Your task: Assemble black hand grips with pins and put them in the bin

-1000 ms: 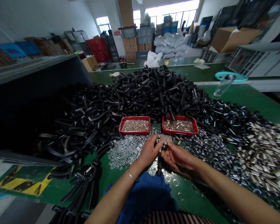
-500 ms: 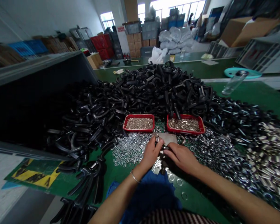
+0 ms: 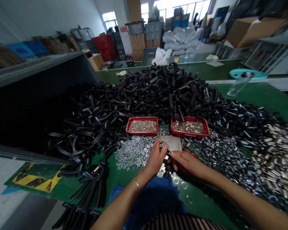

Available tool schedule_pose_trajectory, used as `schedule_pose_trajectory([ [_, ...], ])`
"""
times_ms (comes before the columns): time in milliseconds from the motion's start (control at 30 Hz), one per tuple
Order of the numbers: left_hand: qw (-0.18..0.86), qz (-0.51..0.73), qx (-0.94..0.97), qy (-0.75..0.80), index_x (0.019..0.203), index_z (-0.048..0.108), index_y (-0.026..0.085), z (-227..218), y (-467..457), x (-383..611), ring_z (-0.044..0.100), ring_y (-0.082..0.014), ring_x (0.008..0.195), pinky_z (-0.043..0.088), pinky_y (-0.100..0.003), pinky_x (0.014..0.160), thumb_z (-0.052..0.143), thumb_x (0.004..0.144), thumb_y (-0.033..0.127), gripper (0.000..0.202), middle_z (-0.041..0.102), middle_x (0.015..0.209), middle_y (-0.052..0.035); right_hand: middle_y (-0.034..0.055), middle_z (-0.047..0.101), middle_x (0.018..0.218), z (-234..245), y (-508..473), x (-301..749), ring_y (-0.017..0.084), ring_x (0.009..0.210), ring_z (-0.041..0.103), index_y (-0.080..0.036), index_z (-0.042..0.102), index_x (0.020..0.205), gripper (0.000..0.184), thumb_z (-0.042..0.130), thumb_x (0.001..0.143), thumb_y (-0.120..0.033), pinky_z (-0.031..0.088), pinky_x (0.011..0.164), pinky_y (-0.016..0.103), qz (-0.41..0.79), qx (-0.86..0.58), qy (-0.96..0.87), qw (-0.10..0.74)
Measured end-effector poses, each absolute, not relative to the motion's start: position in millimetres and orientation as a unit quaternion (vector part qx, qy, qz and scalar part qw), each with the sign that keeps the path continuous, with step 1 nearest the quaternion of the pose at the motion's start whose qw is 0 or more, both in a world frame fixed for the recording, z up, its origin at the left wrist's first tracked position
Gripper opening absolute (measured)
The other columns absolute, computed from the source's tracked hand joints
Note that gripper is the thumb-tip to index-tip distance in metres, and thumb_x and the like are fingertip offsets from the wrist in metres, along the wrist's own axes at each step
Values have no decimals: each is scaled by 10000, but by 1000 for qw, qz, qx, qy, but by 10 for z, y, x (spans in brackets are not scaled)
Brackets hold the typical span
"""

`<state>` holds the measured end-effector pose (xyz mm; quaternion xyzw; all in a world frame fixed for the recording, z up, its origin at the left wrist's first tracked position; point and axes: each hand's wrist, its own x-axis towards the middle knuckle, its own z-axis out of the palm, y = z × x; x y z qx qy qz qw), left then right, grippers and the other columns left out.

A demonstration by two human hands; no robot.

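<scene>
My left hand point(image 3: 155, 158) and my right hand point(image 3: 186, 162) meet over the green table point(image 3: 259, 95), just in front of a flat metal plate point(image 3: 171, 142). Both are pinched on a small black part with a metal sleeve point(image 3: 163, 149) held between them; its black lower end hangs below my fingers. Loose silver washers point(image 3: 133, 151) lie under and left of my hands. Two red trays sit beyond the plate: the left tray point(image 3: 142, 125) holds fine silver bits, the right tray point(image 3: 190, 126) holds small metal pins.
A big heap of black curved handles point(image 3: 139, 95) fills the table's middle and left. Black and silver sleeves point(image 3: 266, 140) pile up at right. A dark bin point(image 3: 33, 108) stands at left. A clear bottle point(image 3: 238, 84) and teal plate point(image 3: 248, 74) lie far right.
My hands have drawn slightly closer to me while working the small part; the right fingers shifted on it. The view moved a little between the earliest frame and now.
</scene>
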<state>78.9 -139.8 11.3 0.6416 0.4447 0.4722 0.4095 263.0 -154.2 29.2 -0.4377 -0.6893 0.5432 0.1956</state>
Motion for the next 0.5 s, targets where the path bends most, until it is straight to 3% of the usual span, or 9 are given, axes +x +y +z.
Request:
schedule_pose_trajectory([
  [100, 383, 453, 650, 475, 977, 593, 207, 127, -1311, 620, 533, -220, 963, 381, -338, 935, 478, 979, 356, 188, 580, 979, -74, 88, 687, 926, 281, -1712, 2827, 235, 852, 632, -213, 655, 947, 342, 504, 964, -520, 499, 762, 367, 306, -484, -797, 190],
  [200, 352, 411, 688, 483, 898, 598, 210, 127, -1093, 487, 536, -221, 911, 397, -334, 906, 520, 950, 370, 186, 573, 913, -58, 101, 651, 959, 116, -1962, 3031, 282, 926, 607, -213, 640, 961, 191, 642, 894, -391, 504, 817, 430, 168, -482, -844, 163],
  [333, 332, 314, 801, 386, 763, 601, 220, 24, -792, 657, 555, -213, 787, 453, -307, 791, 586, 884, 351, 179, 569, 800, -37, 88, 621, 873, -125, -2138, 3109, 253, 834, 586, -193, 619, 901, 48, 572, 900, -183, 519, 745, 400, 99, -470, -865, 142],
  [433, 284, 281, 846, 352, 645, 568, 233, -72, -712, 928, 554, -213, 701, 476, -314, 756, 668, 802, 304, 200, 544, 696, -28, 88, 627, 889, -142, -2139, 3209, 252, 867, 593, -196, 623, 951, 115, 514, 930, -166, 527, 785, 409, 103, -470, -863, 153],
  [500, 263, 261, 858, 357, 652, 574, 234, -75, -705, 1056, 568, -233, 739, 476, -343, 804, 732, 740, 299, 193, 553, 714, -32, 101, 640, 977, -101, -2157, 3402, 253, 924, 604, -208, 618, 1049, 147, 513, 946, -204, 532, 818, 407, 131, -482, -849, 175],
])
